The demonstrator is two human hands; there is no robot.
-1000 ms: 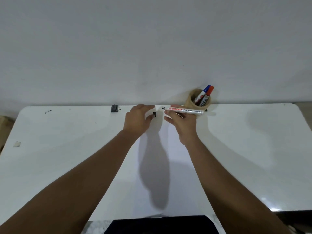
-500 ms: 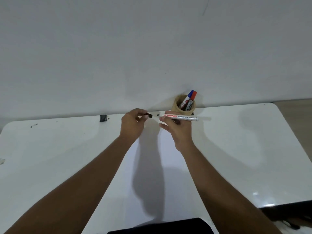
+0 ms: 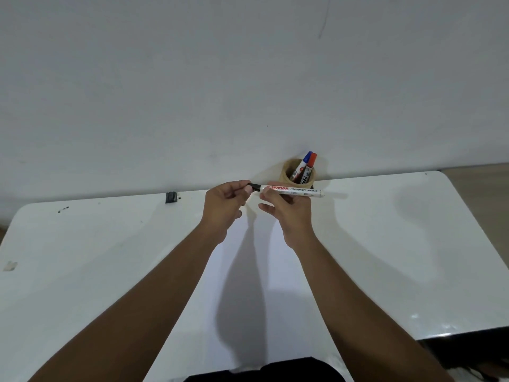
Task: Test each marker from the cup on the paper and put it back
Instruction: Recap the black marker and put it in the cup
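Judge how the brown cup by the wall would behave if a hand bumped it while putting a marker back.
The cup looks small and probably light, so a bump would likely slide or tip it. The blue-capped marker and red-capped marker lean toward its right side, which may bias a tip that way. The wall close behind should limit backward travel.

Three markers are showing: one white marker (image 3: 292,190) in two hands, two standing in one brown cup (image 3: 289,177); one paper sheet (image 3: 248,285) lying below.

The surface (image 3: 385,244) looked glossy white, the paper (image 3: 256,299) matt, the cup (image 3: 286,172) cardboard-like, the marker (image 3: 292,190) smooth plastic.
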